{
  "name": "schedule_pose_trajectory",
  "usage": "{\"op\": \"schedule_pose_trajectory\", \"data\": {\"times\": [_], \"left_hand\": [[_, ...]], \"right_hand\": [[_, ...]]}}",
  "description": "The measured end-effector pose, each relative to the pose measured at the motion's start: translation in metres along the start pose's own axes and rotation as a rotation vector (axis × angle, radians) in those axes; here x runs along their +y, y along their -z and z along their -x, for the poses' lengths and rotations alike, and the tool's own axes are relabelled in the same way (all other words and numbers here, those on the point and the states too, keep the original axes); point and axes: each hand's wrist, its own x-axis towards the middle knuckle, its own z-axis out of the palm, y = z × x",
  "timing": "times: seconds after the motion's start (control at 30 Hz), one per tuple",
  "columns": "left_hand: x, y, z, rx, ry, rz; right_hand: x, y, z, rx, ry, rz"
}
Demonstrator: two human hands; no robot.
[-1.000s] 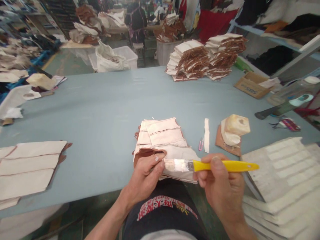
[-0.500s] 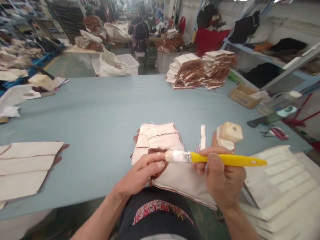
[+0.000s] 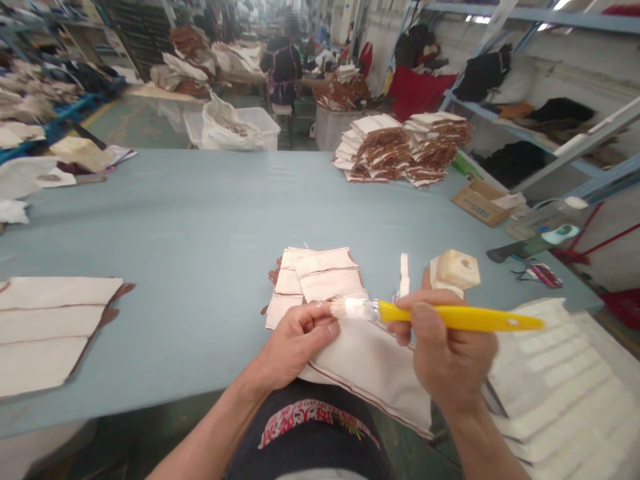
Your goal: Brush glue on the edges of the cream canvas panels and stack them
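Observation:
My right hand point(image 3: 447, 347) is closed round the yellow handle of a paintbrush point(image 3: 460, 318). The brush lies level, its pale bristles touching the fingertips of my left hand point(image 3: 303, 340). That left hand pinches the upper edge of a cream fabric piece point(image 3: 370, 360) with dark brown seams, which hangs over the table's near edge. Just beyond it lie several stacked cream pieces point(image 3: 330, 270) with brown edges. A narrow white strip point(image 3: 405, 273) and a yellowish block point(image 3: 455, 270) with a hollow in its face are near the brush.
Cream panels point(image 3: 55, 327) lie at the left of the blue-grey table point(image 3: 225, 220). Tall fabric piles point(image 3: 385, 147) and a cardboard box point(image 3: 483, 200) stand at the far right. Striped cream sheets point(image 3: 565, 373) are at my right. A person point(image 3: 281, 67) is in the background.
My left fingers have curled more at the fabric's edge, and the piece's lower right corner hangs a little lower. The brush stays at those fingertips. The view has shifted slightly.

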Motion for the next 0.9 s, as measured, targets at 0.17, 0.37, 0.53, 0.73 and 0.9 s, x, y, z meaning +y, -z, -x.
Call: {"op": "schedule_pose_trajectory", "data": {"times": [0.17, 0.37, 0.53, 0.73, 0.9], "left_hand": [[-0.001, 0.006, 0.004, 0.051, -0.016, 0.061], [-0.006, 0.009, -0.003, 0.081, 0.005, 0.187], [-0.009, 0.038, 0.002, 0.046, -0.046, -0.098], [-0.015, 0.055, 0.024, -0.064, -0.066, -0.439], [-0.011, 0.038, 0.022, -0.094, -0.155, -0.571]], "right_hand": [[0.009, -0.015, -0.006, 0.112, 0.065, 0.087], [0.029, -0.045, 0.004, 0.023, 0.195, 0.423], [0.051, -0.056, 0.0, 0.105, 0.118, 0.457], [0.068, -0.056, -0.01, 0.135, 0.07, 0.467], [0.061, -0.054, 0.001, 0.151, 0.127, 0.385]]}}
